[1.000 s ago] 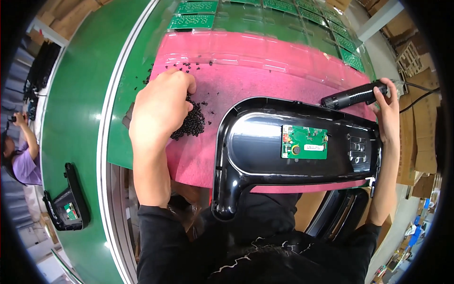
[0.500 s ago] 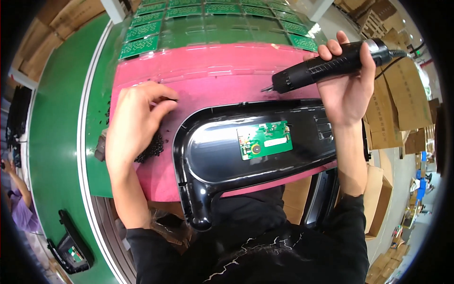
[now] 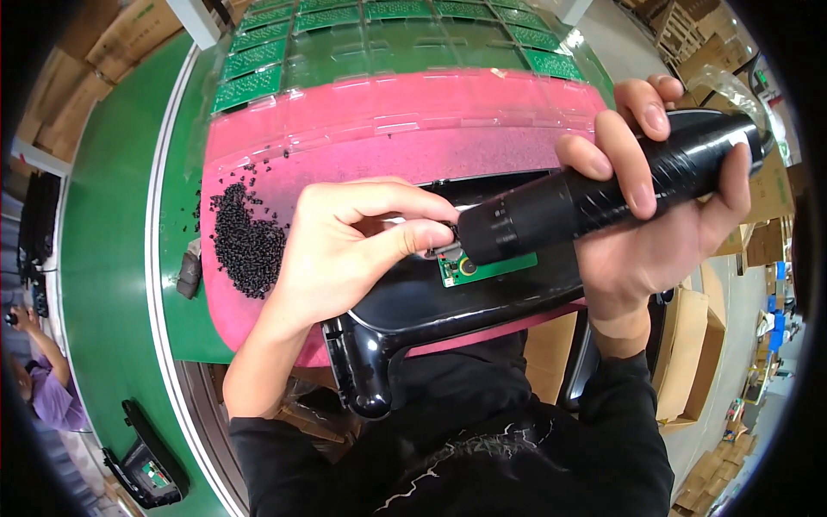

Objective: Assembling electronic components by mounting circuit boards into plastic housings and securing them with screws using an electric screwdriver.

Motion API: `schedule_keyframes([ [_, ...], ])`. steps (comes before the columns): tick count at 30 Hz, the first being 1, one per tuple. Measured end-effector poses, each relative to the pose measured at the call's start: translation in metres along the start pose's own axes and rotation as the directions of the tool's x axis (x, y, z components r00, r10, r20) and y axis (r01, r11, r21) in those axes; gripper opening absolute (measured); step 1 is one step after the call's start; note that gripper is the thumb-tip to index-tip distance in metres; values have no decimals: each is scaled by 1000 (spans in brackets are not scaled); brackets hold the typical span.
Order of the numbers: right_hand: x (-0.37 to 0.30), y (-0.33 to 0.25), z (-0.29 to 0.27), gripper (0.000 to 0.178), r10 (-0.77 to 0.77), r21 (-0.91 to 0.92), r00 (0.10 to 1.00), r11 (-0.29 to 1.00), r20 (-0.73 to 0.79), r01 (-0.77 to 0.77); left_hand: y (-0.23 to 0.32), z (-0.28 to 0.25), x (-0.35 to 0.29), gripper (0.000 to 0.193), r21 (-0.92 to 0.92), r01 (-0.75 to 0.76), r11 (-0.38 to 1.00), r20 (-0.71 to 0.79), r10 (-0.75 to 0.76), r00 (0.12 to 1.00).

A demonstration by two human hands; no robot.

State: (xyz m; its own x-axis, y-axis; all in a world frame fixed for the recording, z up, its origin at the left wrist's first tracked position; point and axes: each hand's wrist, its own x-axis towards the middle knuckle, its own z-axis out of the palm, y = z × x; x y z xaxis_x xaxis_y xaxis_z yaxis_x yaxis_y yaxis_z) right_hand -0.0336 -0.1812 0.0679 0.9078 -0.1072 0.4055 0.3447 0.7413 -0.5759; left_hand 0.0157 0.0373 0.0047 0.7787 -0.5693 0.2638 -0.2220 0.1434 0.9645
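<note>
My right hand (image 3: 637, 246) grips a black electric screwdriver (image 3: 534, 215), its front end pointing left. Against that front end, my left hand (image 3: 332, 250) pinches a small black screw (image 3: 453, 231) between thumb and forefinger; the fingertips mostly hide it. Both hands are over a glossy black plastic housing (image 3: 431, 310), which lies on a pink mat (image 3: 345, 155). In the housing sits a green circuit board (image 3: 508, 265), partly covered by the screwdriver and my left fingers. A heap of small black screws (image 3: 245, 246) lies on the mat left of my left hand.
Clear trays with green circuit boards (image 3: 401, 10) stand at the far side of the mat. A dark block (image 3: 189, 274) lies beside the screws. Another housing (image 3: 146, 465) with a board is at the lower left, near another person (image 3: 53, 392). Cardboard boxes (image 3: 689, 353) stand right.
My left hand has moved right from beside the screw heap to the screwdriver's front end. The screwdriver has come lower and nearer over the circuit board, and the screw heap is now uncovered.
</note>
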Motion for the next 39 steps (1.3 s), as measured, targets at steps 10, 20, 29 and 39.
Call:
schedule_keyframes([
  [10,-14,-34,-2,36,-18,-70,973,997,228,35,0,4,-4,11,-31,258,966,100,-254,962],
  [20,-17,-26,7,39,-203,-180,961,955,186,237,-12,6,-2,15,400,-283,871,119,257,959],
  [29,-21,-12,7,45,-296,-92,935,943,197,319,-8,9,-3,15,485,-364,795,169,323,931],
  [39,-13,-21,-4,56,-142,-313,901,906,409,285,-6,10,-3,14,361,-252,898,126,221,967],
])
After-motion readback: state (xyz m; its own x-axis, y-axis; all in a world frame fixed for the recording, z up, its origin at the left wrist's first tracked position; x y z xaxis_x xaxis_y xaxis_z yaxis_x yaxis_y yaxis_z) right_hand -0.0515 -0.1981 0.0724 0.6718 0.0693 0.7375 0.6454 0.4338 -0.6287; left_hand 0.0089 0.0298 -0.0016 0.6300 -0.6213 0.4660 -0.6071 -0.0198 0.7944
